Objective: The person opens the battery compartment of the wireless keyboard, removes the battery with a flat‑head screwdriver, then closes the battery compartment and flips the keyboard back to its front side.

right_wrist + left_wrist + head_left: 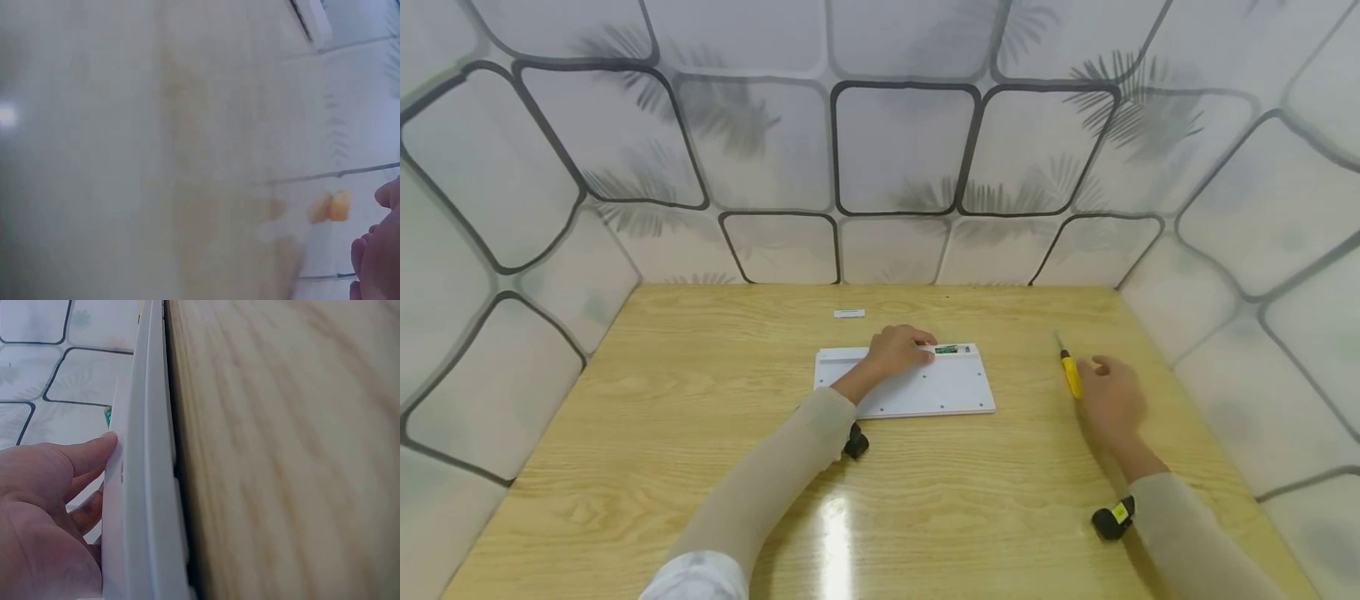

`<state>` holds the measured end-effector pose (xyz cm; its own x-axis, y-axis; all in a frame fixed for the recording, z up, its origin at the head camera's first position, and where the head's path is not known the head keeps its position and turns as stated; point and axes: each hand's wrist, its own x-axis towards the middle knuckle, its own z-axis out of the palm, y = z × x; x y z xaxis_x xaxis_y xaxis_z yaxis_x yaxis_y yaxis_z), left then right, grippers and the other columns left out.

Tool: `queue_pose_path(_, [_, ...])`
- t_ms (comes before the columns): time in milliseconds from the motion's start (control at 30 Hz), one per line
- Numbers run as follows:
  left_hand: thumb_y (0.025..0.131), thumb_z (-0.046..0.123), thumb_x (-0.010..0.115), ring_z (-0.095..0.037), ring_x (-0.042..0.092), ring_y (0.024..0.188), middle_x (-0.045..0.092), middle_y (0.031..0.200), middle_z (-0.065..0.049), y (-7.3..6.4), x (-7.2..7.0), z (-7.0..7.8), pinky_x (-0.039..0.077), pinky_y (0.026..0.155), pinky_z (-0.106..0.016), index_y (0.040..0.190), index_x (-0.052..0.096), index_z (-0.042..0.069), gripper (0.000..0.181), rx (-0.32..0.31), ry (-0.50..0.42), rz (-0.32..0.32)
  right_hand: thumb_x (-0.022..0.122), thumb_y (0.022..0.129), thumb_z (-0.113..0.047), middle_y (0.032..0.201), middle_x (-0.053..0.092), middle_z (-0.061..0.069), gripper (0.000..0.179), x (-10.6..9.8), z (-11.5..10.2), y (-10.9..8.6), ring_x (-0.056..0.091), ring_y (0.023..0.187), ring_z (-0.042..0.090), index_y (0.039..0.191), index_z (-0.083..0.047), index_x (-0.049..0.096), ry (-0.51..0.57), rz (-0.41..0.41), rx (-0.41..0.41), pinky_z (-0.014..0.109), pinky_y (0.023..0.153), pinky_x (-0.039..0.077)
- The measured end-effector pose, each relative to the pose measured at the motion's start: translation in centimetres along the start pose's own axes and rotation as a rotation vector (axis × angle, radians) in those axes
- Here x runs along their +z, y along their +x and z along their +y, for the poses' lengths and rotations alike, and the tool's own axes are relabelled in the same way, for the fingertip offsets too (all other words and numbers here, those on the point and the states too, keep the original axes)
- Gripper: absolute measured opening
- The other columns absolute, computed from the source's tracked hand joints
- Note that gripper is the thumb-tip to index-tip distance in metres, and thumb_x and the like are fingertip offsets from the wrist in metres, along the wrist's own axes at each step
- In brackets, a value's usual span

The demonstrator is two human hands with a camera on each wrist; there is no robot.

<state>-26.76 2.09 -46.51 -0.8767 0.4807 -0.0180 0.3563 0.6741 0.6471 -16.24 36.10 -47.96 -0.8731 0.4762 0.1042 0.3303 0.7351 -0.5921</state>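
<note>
My left hand (898, 350) rests on the white panel (910, 392) in the centre of the frame, its fingers bent at the far edge and a gap showing between thumb and index finger; I cannot tell whether they pinch anything. Just right of those fingertips, a green battery (947, 350) lies in the slot along the panel's upper edge. Small dark dots mark the panel's upturned face

My right hand (1112, 396), blurred at the right of the frame, holds nothing, its fingers loosely bent. Just left of it is a screwdriver with a yellow handle (1071, 375), its tip toward the top of the frame; the right wrist view shows a gap between handle and fingers. Above the panel, left of centre, a small white strip (849, 313) lies apart on the wooden table (700, 467), with the patterned walls (902, 150) filling the upper frame
</note>
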Motion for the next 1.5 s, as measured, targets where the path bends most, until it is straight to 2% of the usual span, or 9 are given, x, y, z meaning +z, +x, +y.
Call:
queue_pose_path(167, [0.095, 0.033, 0.07, -0.019, 0.062, 0.115, 0.071, 0.122, 0.003, 0.0, 0.0, -0.1, 0.041, 0.099, -0.047, 0.127, 0.072, 0.026, 0.032, -0.01, 0.015, 0.004, 0.041, 0.104, -0.045, 0.125, 0.063, 0.023, 0.058, -0.5, -0.7, 1.1, 0.058, 0.11, 0.043, 0.14, -0.003, 0.057, -0.017, 0.059, -0.059, 0.057, 0.087, 0.041])
queue_pose_path(267, [0.096, 0.033, 0.07, -0.02, 0.062, 0.115, 0.071, 0.122, 0.003, 0.0, 0.0, -0.1, 0.04, 0.099, -0.048, 0.127, 0.072, 0.026, 0.032, -0.007, 0.01, 0.004, 0.042, 0.104, -0.043, 0.124, 0.065, 0.022, 0.055, -0.4, -1.7, 1.4, 0.06, 0.104, 0.042, 0.137, -0.004, 0.06, -0.038, 0.087, -0.114, 0.051, 0.079, 0.042])
queue_pose_path(367, [0.096, 0.032, 0.07, -0.021, 0.062, 0.115, 0.071, 0.122, 0.001, -0.1, 0.0, 0.0, 0.04, 0.099, -0.049, 0.127, 0.072, 0.024, 0.032, 0.002, 0.0, 0.002, 0.045, 0.104, -0.04, 0.121, 0.066, 0.02, 0.05, 0.0, -2.8, 1.3, 0.061, 0.096, 0.037, 0.135, -0.004, 0.062, -0.007, 0.087, -0.173, 0.041, 0.066, 0.042])
queue_pose_path(467, [0.096, 0.031, 0.07, -0.021, 0.062, 0.115, 0.071, 0.123, 0.0, -0.1, 0.0, 0.1, 0.041, 0.1, -0.049, 0.127, 0.072, 0.024, 0.032, 0.003, -0.005, 0.002, 0.048, 0.105, -0.034, 0.117, 0.064, 0.02, 0.046, 0.9, -3.9, 1.1, 0.059, 0.094, 0.032, 0.134, -0.002, 0.061, 0.085, 0.026, -0.25, 0.035, 0.065, 0.041])
queue_pose_path(633, [0.096, 0.032, 0.069, -0.021, 0.063, 0.115, 0.071, 0.124, 0.001, -0.2, -0.1, 0.2, 0.041, 0.099, -0.048, 0.127, 0.071, 0.024, 0.032, -0.002, 0.003, -0.001, 0.053, 0.105, -0.033, 0.12, 0.062, 0.017, 0.045, 3.7, -5.0, 1.3, 0.057, 0.103, 0.03, 0.136, -0.002, 0.059, 0.212, -0.168, -0.365, 0.039, 0.082, 0.046])
queue_pose_path(733, [0.097, 0.031, 0.069, -0.021, 0.062, 0.115, 0.071, 0.124, 0.001, -0.2, -0.2, 0.2, 0.041, 0.099, -0.048, 0.128, 0.071, 0.024, 0.033, -0.002, 0.006, -0.003, 0.057, 0.104, -0.034, 0.127, 0.06, 0.016, 0.044, 5.3, -5.7, 1.4, 0.057, 0.109, 0.031, 0.138, -0.005, 0.059, 0.251, -0.287, -0.385, 0.043, 0.089, 0.048])
queue_pose_path(900, [0.096, 0.031, 0.07, -0.02, 0.063, 0.113, 0.071, 0.122, 0.001, -0.1, -0.1, 0.2, 0.041, 0.097, -0.046, 0.128, 0.071, 0.025, 0.032, -0.002, 0.016, 0.008, 0.058, 0.104, -0.024, 0.135, 0.057, 0.018, 0.039, 6.6, -7.7, 1.2, 0.058, 0.109, 0.031, 0.139, -0.008, 0.058, 0.26, -0.446, -0.381, 0.042, 0.094, 0.048])
queue_pose_path(1100, [0.095, 0.033, 0.07, -0.018, 0.064, 0.108, 0.072, 0.119, 0.004, 0.1, 0.1, 0.1, 0.044, 0.092, -0.043, 0.126, 0.072, 0.027, 0.032, 0.001, 0.061, 0.017, 0.061, 0.102, -0.025, 0.137, 0.057, 0.015, 0.037, 6.9, -9.1, 1.2, 0.056, 0.107, 0.031, 0.137, -0.011, 0.061, 0.241, -0.517, -0.352, 0.042, 0.095, 0.046])
queue_pose_path(1500, [0.095, 0.034, 0.07, -0.018, 0.064, 0.105, 0.072, 0.118, 0.005, 0.0, 0.1, 0.5, 0.044, 0.093, -0.042, 0.126, 0.071, 0.029, 0.032, -0.03, 0.071, 0.019, 0.063, 0.101, -0.031, 0.137, 0.06, 0.013, 0.038, 7.4, -8.5, 2.2, 0.054, 0.108, 0.029, 0.134, -0.013, 0.064, 0.251, -0.562, -0.355, 0.042, 0.096, 0.043])
